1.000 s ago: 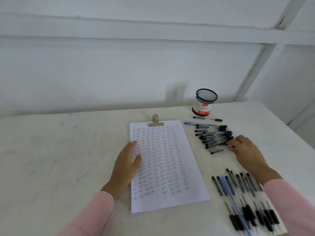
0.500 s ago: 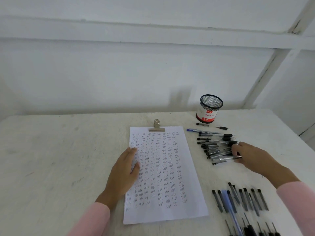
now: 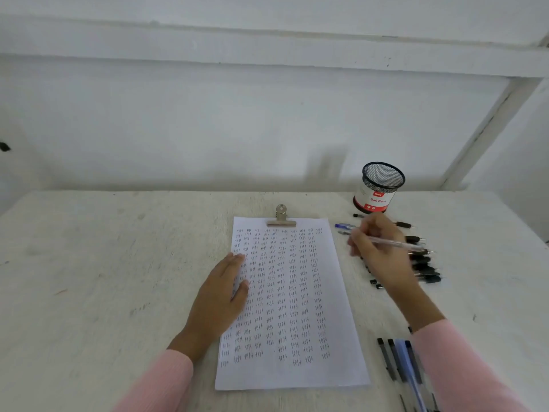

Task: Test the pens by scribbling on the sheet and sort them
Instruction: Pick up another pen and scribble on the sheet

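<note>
A white sheet [image 3: 297,373] covered in rows of small scribbles lies on the table under a metal clip [image 3: 281,219]. My left hand [image 3: 221,295] rests flat on the sheet's left edge. My right hand [image 3: 377,251] is raised just right of the sheet and pinches a clear pen [image 3: 395,243] that points right. Behind that hand lies a pile of black-capped pens [image 3: 424,266], partly hidden by it. A second group of pens [image 3: 399,364] lies at the lower right, partly under my pink sleeve.
A black mesh pen cup [image 3: 378,188] with a red and white label stands at the back right, near the white wall. A blue pen [image 3: 344,226] lies by the sheet's top right corner. Two small black caps [image 3: 375,284] lie beside the sheet.
My right hand has picked a clear pen out of the pile and lifted it toward the sheet. The left hand stays on the sheet. The camera has tilted a little.
</note>
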